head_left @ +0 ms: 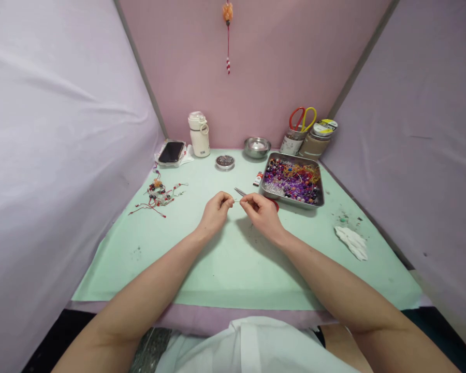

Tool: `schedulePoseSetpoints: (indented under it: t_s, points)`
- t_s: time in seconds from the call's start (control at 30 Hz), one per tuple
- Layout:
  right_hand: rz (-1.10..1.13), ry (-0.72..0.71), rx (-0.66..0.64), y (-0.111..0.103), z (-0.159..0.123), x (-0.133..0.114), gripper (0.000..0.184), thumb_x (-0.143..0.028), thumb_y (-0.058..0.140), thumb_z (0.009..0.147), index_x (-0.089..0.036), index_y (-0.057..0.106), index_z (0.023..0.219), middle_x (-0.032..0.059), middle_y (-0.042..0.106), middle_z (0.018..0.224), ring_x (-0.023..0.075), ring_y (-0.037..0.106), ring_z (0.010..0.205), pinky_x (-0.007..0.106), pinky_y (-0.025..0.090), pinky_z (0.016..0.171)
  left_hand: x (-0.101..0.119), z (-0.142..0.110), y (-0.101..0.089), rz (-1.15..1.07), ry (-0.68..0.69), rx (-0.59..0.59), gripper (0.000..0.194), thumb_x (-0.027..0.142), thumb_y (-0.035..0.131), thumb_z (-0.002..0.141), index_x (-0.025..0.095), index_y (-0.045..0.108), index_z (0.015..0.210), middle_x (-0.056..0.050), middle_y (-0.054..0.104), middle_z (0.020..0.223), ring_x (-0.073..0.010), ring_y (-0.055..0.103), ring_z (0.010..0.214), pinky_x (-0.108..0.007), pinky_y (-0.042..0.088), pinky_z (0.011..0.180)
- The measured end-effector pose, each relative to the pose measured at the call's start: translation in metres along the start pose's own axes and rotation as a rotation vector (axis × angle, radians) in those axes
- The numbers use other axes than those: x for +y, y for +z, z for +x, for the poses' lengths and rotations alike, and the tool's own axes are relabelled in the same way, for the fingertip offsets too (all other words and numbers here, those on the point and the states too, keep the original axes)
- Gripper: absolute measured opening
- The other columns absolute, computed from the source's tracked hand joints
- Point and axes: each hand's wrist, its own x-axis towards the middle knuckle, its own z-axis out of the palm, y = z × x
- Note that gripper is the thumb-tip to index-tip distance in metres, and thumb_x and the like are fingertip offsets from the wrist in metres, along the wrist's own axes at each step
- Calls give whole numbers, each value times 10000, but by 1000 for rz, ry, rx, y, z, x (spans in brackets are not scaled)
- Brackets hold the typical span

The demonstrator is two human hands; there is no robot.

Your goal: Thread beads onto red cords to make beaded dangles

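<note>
Over the middle of the table, my left hand [217, 207] is closed in a pinch. My right hand [261, 210] pinches too, its fingertips close to the left ones. Between them runs a short, thin thread [236, 201], barely visible. Behind my right hand lies a pair of scissors [239, 191]; the blades point up and left, and part of a red handle shows past the hand. At the right stands a metal tray [293, 201] of purple, clear and dark beads with orange cord. A small red-and-white packet [258, 179] lies beside that tray.
Beaded strings [161, 194] lie at the left. Along the back are a phone [171, 153], a white bottle [199, 135], a round container [225, 162], a steel bowl [257, 148] and jars [314, 145] beside upright scissors [303, 119]. A white cloth [351, 242] lies right.
</note>
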Motion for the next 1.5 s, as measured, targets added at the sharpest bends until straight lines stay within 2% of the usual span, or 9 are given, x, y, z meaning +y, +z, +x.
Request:
schedulePoseSetpoints:
  t_s: [0.43,0.6,0.73,0.8,0.9,1.07,1.2,1.3,1.5]
  points:
    - [-57,-77,49,1,-2,0,140,-257,516,847,-183,595,759,11,599,707,124,500,615,251,383,601,-6,0,2,-141,-110,-3,186,289,480,812,181,482,661,28,468,648,-101,391,595,-226,329,567]
    - [-61,-74,116,0,0,3,124,-259,527,836,-179,593,769,1,570,668,118,469,589,249,371,582,-5,8,-1,-525,-354,138,59,110,509,726,164,531,729,13,519,716,-68,447,587,-193,345,536]
    - [-41,-82,134,-1,1,3,131,-269,534,836,-178,597,768,2,563,660,121,469,593,249,372,572,3,9,-8,-819,-474,53,229,-44,506,667,123,566,813,-54,604,861,-75,599,776,-185,460,737]
    - [-24,-86,148,-1,0,2,139,-280,538,839,-178,596,766,4,566,668,118,467,588,249,373,566,7,8,-10,-896,-473,-39,192,-24,534,722,111,559,856,-95,632,918,-114,635,874,-223,478,842]
    - [4,-90,173,-2,-1,0,144,-290,543,843,-179,594,766,4,569,676,112,462,576,247,375,556,9,5,-11,-945,-451,-115,131,33,547,797,117,534,897,-111,652,938,-140,653,925,-239,490,882]
    - [45,-103,196,-2,-3,-4,133,-287,546,846,-182,593,778,-1,565,679,108,462,570,246,379,550,7,5,-12,-929,-421,-118,72,85,605,804,121,556,842,-37,627,800,-115,671,821,-198,515,815]
    - [50,-117,203,-2,-4,-5,125,-274,547,848,-181,592,779,-1,561,682,105,464,572,246,381,555,4,6,-12,-904,-420,-153,77,101,638,785,102,630,861,-66,672,852,-105,665,784,-192,524,768]
    - [34,-130,200,-3,-4,-5,122,-270,545,851,-181,593,783,-1,555,682,105,464,576,246,380,557,4,7,-10,-909,-430,-125,92,65,617,787,84,669,861,-83,695,863,-102,668,810,-182,510,818]
    - [-12,-162,194,-3,-4,-6,129,-267,528,860,-185,595,787,2,557,684,110,471,586,249,379,559,6,6,-9,-913,-413,-113,137,45,611,781,92,696,877,-81,707,896,-125,670,873,-251,472,953]
